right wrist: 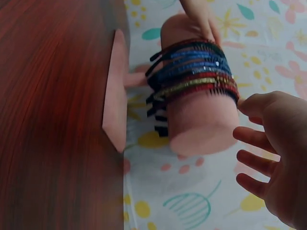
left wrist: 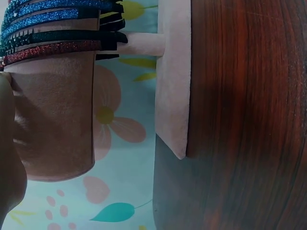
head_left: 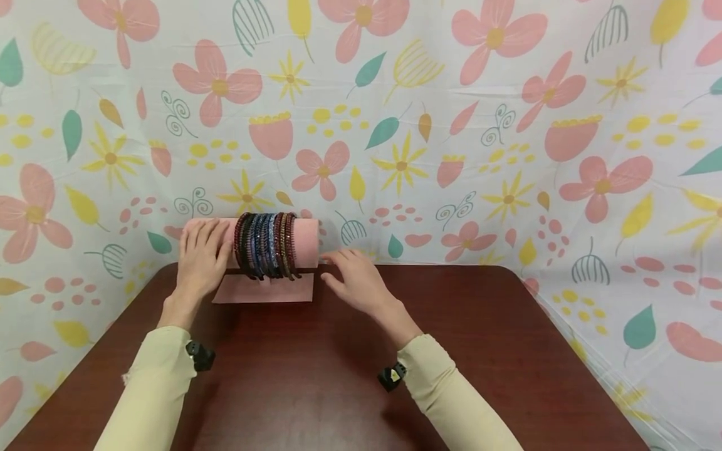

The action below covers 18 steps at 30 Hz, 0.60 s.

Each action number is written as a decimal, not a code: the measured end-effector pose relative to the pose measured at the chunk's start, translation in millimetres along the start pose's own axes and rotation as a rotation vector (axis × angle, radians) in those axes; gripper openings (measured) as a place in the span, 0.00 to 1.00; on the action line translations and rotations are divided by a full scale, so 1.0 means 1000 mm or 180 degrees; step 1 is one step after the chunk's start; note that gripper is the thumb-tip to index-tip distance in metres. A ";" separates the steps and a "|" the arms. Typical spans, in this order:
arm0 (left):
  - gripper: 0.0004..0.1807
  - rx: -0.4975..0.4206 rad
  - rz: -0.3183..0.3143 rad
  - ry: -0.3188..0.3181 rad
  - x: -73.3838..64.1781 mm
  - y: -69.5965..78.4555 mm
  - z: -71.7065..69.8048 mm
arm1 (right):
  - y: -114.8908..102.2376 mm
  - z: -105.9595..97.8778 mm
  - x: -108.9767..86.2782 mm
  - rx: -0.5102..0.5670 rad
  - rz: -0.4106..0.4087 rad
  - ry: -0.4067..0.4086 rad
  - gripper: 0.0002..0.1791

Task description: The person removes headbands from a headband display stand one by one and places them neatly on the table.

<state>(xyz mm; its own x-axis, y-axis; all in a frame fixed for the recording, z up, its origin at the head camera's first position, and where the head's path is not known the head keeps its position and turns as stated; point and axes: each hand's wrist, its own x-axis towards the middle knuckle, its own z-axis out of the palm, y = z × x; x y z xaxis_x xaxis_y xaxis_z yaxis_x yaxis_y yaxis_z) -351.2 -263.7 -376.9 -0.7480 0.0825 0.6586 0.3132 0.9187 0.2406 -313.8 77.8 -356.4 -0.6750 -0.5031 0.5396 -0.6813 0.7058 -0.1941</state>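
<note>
A pink headband stand [head_left: 306,244] with a padded cylinder is near the table's back edge. Several glittery headbands [head_left: 265,245] in dark red, black, blue and brown are side by side around its middle. My left hand [head_left: 201,254] rests on the cylinder's left end, fingers laid over it and thumb beside the headbands. In the left wrist view only part of that hand shows. Just off the stand's right end is my right hand [head_left: 356,280], holding nothing. Its fingers [right wrist: 256,163] are spread and loosely bent in the right wrist view, thumb close to the outermost headband.
The stand's flat pink base [head_left: 265,289] sits on the dark brown table [head_left: 316,376], joined to the cylinder by a short post [left wrist: 141,44]. A floral cloth [head_left: 406,125] hangs behind the table's back edge.
</note>
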 end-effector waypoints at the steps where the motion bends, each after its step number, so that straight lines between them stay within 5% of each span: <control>1: 0.26 -0.0007 -0.0006 -0.0012 0.000 0.000 0.000 | -0.003 0.002 0.003 0.0014 -0.0022 0.0008 0.19; 18: 0.27 -0.0047 -0.0102 -0.0009 0.002 -0.002 0.004 | -0.024 0.028 0.033 0.0116 0.0142 0.0080 0.17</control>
<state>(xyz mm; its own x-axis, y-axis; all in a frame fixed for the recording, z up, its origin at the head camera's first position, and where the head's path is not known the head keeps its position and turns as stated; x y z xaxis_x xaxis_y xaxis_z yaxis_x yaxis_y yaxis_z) -355.3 -263.5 -378.9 -0.7594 0.0543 0.6483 0.2977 0.9151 0.2721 -328.2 30.4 -356.8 -0.6980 -0.4585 0.5501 -0.6608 0.7084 -0.2480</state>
